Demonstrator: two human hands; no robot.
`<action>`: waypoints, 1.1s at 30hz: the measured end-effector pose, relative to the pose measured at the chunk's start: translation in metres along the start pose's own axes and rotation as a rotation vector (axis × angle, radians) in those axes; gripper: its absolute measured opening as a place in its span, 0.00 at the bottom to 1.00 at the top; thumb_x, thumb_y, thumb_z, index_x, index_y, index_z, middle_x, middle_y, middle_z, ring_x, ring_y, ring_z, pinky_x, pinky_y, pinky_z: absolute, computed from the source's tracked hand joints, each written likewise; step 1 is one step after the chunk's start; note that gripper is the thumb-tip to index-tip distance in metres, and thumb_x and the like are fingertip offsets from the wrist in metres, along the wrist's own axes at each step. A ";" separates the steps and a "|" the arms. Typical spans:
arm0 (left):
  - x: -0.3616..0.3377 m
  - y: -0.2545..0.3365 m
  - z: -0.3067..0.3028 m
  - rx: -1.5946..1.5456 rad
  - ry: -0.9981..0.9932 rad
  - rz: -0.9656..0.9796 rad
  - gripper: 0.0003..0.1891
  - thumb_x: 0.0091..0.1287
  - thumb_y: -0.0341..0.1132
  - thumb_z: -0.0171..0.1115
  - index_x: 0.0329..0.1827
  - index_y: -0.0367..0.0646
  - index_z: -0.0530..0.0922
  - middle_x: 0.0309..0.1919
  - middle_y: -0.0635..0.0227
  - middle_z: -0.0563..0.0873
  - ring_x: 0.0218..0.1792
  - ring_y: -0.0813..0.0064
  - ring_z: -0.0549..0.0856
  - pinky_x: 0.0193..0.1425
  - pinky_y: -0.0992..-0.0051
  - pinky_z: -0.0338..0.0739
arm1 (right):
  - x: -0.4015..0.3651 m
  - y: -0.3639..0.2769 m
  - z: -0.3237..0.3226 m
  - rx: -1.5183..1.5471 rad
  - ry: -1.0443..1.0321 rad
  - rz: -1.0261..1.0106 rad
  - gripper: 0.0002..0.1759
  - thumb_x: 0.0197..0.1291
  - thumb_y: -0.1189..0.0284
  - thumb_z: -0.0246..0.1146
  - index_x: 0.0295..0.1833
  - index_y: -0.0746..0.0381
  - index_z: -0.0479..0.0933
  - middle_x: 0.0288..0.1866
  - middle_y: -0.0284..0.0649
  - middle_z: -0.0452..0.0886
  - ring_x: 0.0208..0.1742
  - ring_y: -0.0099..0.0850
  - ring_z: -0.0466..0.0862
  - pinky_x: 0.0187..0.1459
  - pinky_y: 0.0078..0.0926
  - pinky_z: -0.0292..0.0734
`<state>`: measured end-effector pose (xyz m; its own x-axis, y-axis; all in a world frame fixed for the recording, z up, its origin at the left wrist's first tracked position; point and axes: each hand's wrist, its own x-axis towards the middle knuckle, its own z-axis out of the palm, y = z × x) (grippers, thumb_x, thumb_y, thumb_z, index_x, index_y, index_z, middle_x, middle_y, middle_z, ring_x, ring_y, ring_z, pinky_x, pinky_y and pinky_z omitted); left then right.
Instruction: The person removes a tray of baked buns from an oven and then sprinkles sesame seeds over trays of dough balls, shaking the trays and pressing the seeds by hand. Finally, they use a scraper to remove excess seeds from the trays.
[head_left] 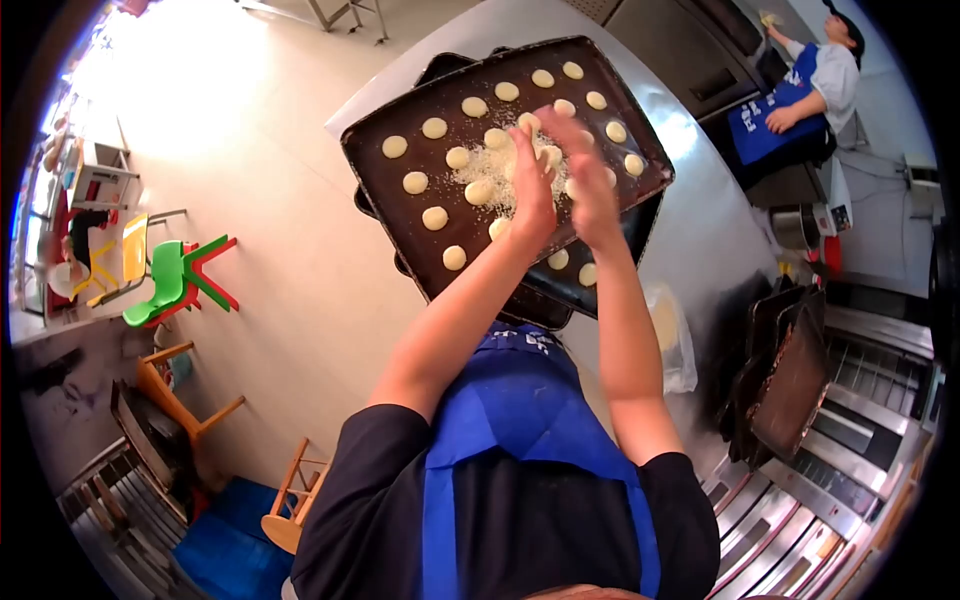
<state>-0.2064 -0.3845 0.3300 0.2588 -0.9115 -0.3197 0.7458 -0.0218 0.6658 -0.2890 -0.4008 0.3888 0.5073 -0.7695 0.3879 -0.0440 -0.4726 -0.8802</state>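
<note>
Both my hands are raised over a dark baking tray (410, 215) that bears rows of small pale dough rounds (434, 218). A heap of pale crumbs (493, 165) lies scattered near the tray's middle, among the rounds. My left hand (533, 195) is over the crumbs, its fingers stretched upward. Close beside it on the right is my right hand (590, 190), blurred by motion, its fingers smeared. Whether anything sits between the palms is hidden. Under this tray another dark tray (625, 260) sticks out, with a few more rounds on it.
The trays rest on a metal table (690, 200). At the upper right a person in a blue apron (775, 120) stands near an oven. A plastic bag (672, 335) lies at the table's near side, with stacked dark trays (790, 385) farther right. Green chairs (170, 280) stand left.
</note>
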 end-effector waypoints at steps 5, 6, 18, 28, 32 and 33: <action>-0.035 0.033 0.031 -0.001 -0.003 0.124 0.45 0.79 0.69 0.36 0.86 0.42 0.49 0.85 0.49 0.51 0.83 0.54 0.55 0.85 0.58 0.52 | -0.011 0.070 -0.009 -0.298 0.326 0.373 0.32 0.81 0.53 0.48 0.72 0.70 0.73 0.71 0.57 0.77 0.76 0.48 0.73 0.76 0.41 0.63; -0.033 0.034 0.024 0.086 -0.023 0.242 0.45 0.79 0.69 0.35 0.86 0.41 0.48 0.85 0.50 0.50 0.84 0.57 0.53 0.85 0.59 0.49 | -0.008 0.057 -0.008 -0.057 0.447 0.326 0.32 0.81 0.54 0.50 0.72 0.72 0.71 0.72 0.54 0.76 0.76 0.44 0.73 0.76 0.39 0.63; -0.081 0.084 -0.027 0.265 0.109 0.301 0.28 0.83 0.49 0.48 0.76 0.36 0.65 0.63 0.49 0.81 0.65 0.60 0.80 0.73 0.60 0.72 | -0.039 0.080 -0.057 -0.520 0.536 0.347 0.31 0.81 0.55 0.46 0.29 0.64 0.77 0.24 0.45 0.81 0.29 0.44 0.82 0.36 0.42 0.74; -0.116 0.063 -0.154 0.405 0.401 0.239 0.20 0.85 0.45 0.48 0.63 0.35 0.76 0.42 0.63 0.86 0.40 0.79 0.83 0.47 0.77 0.80 | -0.024 0.032 -0.024 -0.626 0.170 0.289 0.23 0.64 0.57 0.74 0.51 0.64 0.81 0.60 0.52 0.81 0.53 0.38 0.86 0.49 0.32 0.84; -0.134 0.059 -0.155 0.784 0.553 0.369 0.20 0.79 0.37 0.61 0.68 0.34 0.73 0.59 0.58 0.81 0.57 0.70 0.82 0.60 0.72 0.78 | -0.044 0.059 -0.029 -0.436 0.050 0.235 0.22 0.63 0.53 0.73 0.49 0.61 0.86 0.64 0.51 0.80 0.64 0.48 0.81 0.65 0.45 0.76; -0.138 0.057 -0.165 0.779 0.576 0.363 0.20 0.79 0.37 0.61 0.68 0.34 0.73 0.59 0.58 0.81 0.57 0.70 0.82 0.60 0.72 0.78 | -0.043 0.060 -0.044 -0.292 0.037 0.432 0.15 0.68 0.65 0.70 0.54 0.62 0.83 0.63 0.48 0.80 0.57 0.36 0.85 0.57 0.32 0.80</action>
<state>-0.0985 -0.1920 0.3005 0.7961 -0.5862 -0.1503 0.0130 -0.2317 0.9727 -0.3511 -0.4150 0.3316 0.3596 -0.9329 0.0203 -0.4834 -0.2048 -0.8511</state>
